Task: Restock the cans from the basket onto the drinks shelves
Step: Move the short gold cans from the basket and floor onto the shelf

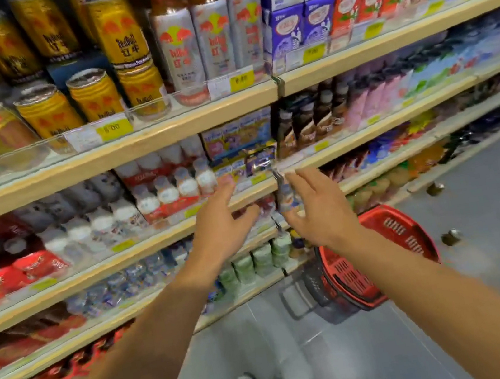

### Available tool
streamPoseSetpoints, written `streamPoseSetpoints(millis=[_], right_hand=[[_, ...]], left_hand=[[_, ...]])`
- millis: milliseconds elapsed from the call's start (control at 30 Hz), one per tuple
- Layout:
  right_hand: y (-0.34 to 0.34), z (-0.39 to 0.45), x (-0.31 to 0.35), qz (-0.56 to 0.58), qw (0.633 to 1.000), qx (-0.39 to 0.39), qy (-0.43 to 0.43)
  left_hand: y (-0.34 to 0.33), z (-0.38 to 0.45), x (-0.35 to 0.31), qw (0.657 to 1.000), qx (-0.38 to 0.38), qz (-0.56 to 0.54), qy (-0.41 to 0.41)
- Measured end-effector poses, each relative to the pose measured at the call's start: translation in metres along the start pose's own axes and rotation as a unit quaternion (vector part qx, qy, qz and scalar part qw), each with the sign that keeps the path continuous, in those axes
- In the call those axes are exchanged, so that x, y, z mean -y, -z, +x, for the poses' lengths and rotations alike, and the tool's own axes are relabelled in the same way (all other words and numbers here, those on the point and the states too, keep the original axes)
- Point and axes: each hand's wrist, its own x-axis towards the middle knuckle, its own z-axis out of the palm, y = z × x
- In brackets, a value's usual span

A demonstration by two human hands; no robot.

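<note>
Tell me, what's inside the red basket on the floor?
The red basket stands on the floor by the shelves. Only its slotted walls and rim show. The right arm crosses over its opening, and the picture is blurry, so I can't tell whether any cans are inside.

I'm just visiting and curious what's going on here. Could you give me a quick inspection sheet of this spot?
Surface: grey tiled floor beside stocked wooden shelves.
Job's things: red basket on the floor, contents hidden; small blurred drink item between the hands, by the right hand's fingers.
Clutter: two small round objects on the floor, too blurred to name.
Hands: left hand open, fingers spread; right hand reaching, grip unclear.
Cables: nothing seen.
Surroundings: gold cans, silver bottles, carton packs.
</note>
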Motion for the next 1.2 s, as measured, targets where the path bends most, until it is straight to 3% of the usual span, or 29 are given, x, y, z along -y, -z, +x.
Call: streamPoseSetpoints(millis=[133,400,667,867,1200], right_hand=[[0.0,-0.069,-0.062,-0.009,0.995,0.069,-0.069],[0.034,-0.211,-0.217,-0.002,0.982,0.066,-0.174],[0.076,-0.286,-0.344,-0.01,0.965,0.082,-0.25],[0.082,-0.284,-0.444,-0.018,0.954,0.108,-0.279],[0.083,-0.196,-0.629,-0.042,0.941,0.186,-0.28]], left_hand=[[-0.075,-0.02,-0.024,0.998,0.057,0.039,0.002],[-0.25,-0.077,-0.113,0.992,0.11,0.06,-0.022],[-0.384,-0.085,-0.178,0.973,0.204,0.098,-0.054],[-0.471,-0.039,-0.212,0.962,0.243,0.099,-0.068],[-0.609,0.105,-0.269,0.953,0.268,0.131,-0.059]])
